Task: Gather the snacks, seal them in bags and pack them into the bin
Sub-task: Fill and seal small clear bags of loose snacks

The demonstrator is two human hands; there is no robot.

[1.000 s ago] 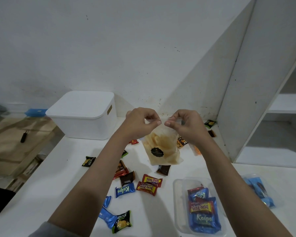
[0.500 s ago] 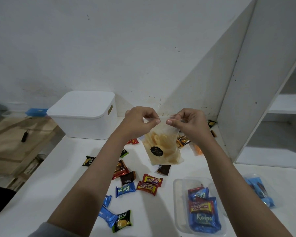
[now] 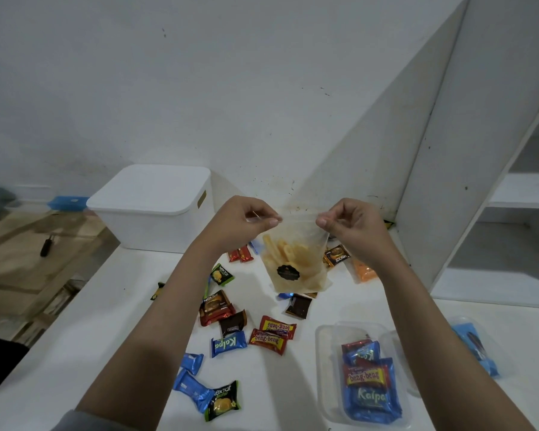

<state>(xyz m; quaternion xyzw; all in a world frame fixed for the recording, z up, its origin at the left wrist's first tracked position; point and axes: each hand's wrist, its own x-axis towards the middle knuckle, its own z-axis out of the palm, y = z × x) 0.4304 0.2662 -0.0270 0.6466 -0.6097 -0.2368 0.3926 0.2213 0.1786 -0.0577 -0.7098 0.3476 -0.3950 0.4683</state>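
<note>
A clear zip bag [image 3: 293, 262] holding pale yellow crackers and a round black label hangs above the white table. My left hand [image 3: 240, 223] pinches its top strip at the left end and my right hand [image 3: 347, 227] pinches the right end, stretching the strip between them. A white lidded bin [image 3: 156, 206] stands at the back left, lid on. Loose wrapped snacks lie below the bag: red beng-beng bars [image 3: 273, 334], a blue Kalpa bar [image 3: 228, 343], Nextar packs [image 3: 215, 306]. Two filled clear bags lie at the front right [image 3: 367, 387] and far right [image 3: 476, 349].
The white table [image 3: 91, 343] drops off at its left edge to a wooden floor. A white slanted panel and shelf unit [image 3: 448, 197] close off the right side. An orange packet [image 3: 364, 270] and a brown Nextar pack [image 3: 338, 255] lie behind the held bag.
My hands have moved apart along the bag's top strip, from nearly touching at its middle to its two ends. The bag hangs slightly further right.
</note>
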